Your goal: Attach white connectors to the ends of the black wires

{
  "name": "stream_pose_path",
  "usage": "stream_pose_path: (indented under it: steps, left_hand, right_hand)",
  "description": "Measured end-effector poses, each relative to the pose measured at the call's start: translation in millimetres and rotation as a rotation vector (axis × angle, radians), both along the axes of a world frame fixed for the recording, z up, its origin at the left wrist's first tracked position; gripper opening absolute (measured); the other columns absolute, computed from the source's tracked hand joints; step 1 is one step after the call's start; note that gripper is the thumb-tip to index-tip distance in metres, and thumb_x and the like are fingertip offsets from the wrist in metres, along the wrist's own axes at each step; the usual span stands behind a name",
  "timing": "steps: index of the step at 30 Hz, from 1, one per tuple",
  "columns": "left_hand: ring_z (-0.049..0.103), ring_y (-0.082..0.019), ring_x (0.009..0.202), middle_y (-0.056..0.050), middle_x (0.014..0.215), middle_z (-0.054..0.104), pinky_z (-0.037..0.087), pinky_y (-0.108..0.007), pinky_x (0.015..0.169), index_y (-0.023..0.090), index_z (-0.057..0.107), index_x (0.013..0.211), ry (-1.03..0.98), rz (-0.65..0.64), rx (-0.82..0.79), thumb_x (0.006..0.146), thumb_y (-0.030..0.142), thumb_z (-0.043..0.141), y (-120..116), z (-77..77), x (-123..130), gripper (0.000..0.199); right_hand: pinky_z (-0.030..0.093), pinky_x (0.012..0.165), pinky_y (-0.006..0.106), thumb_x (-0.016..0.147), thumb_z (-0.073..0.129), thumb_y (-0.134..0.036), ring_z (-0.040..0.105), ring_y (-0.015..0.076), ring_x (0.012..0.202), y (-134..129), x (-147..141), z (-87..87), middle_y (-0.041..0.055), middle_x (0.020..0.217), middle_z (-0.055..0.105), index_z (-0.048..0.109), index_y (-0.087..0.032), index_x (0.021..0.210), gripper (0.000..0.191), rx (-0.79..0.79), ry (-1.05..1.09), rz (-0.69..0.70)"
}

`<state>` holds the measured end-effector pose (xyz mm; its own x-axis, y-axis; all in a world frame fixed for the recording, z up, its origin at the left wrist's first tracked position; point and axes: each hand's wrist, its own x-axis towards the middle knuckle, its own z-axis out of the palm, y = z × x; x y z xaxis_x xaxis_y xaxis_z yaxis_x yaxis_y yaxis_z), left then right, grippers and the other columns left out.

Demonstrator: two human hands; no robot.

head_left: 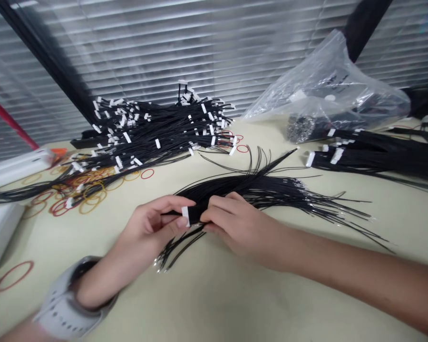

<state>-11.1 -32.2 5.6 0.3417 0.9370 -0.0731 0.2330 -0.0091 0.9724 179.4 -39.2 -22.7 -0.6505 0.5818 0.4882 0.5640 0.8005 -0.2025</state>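
Between the fingers and thumb of my left hand (153, 225) is a white connector (186, 216), with black wires running out of its right side. My right hand (235, 225) is closed on those black wires (197, 213) just beside the connector; its fingertips are partly hidden from me. Under and behind both hands lies a loose bundle of black wires (281, 190) with bare silvery ends fanned out to the right. Some shorter wire ends (174, 251) poke out below my left fingers.
A heap of black cables with white connectors (157, 123) lies at the back left. Red and yellow rubber bands (92, 190) are scattered before it. A clear plastic bag (328, 90) with wires in it stands back right, near more cables (378, 152). White boxes (17, 166) sit at left.
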Motion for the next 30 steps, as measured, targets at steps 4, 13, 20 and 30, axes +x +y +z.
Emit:
stream_pose_path:
  steps: [4, 13, 20, 30]
  left_hand:
    - [0.057, -0.007, 0.07, 0.003, 0.084, 0.063, 0.046, -0.014, 0.064, 0.023, 0.063, 0.094, -0.035, 0.088, -0.01, 0.072, 0.024, 0.067, 6.7, -0.7, -2.9, 0.021]
    - [0.06, -0.015, 0.077, -0.004, 0.09, 0.064, 0.049, -0.024, 0.07, 0.02, 0.061, 0.1, -0.002, 0.106, 0.013, 0.074, 0.028, 0.065, 8.7, 8.1, -7.1, 0.028]
    - [0.061, -0.016, 0.072, -0.003, 0.081, 0.067, 0.048, -0.025, 0.065, 0.018, 0.06, 0.096, 0.08, 0.081, 0.163, 0.074, 0.029, 0.063, -1.5, 25.6, 0.5, 0.025]
    - [0.048, -0.028, 0.113, -0.01, 0.127, 0.051, 0.038, -0.042, 0.094, 0.021, 0.045, 0.123, 0.362, -0.27, 0.595, 0.066, 0.043, 0.066, 13.0, 39.7, 37.5, 0.065]
  right_hand:
    - [0.035, 0.068, 0.029, 0.084, 0.039, -0.004, 0.047, 0.0155, 0.073, 5.0, 9.2, 0.6, 0.0079, 0.079, 0.055, 0.057, -0.006, 0.099, 0.023, 0.244, -0.116, -0.001]
    - [0.036, 0.047, 0.019, 0.089, 0.039, -0.042, 0.047, 0.0082, 0.052, -23.9, -11.8, 26.4, -0.0034, 0.059, 0.053, 0.051, -0.019, 0.076, 0.028, -0.3, 0.277, -0.221]
    - [0.042, 0.068, 0.029, 0.085, 0.043, -0.03, 0.051, 0.0167, 0.083, -10.5, -14.8, 23.0, 0.0108, 0.101, 0.054, 0.05, -0.015, 0.114, 0.033, -0.073, 0.228, -0.07]
    - [0.031, 0.055, 0.02, 0.083, 0.051, -0.031, 0.042, 0.0079, 0.059, 29.5, 25.6, 56.6, -0.0037, 0.062, 0.046, 0.052, -0.015, 0.067, 0.023, -0.107, 0.175, -0.147]
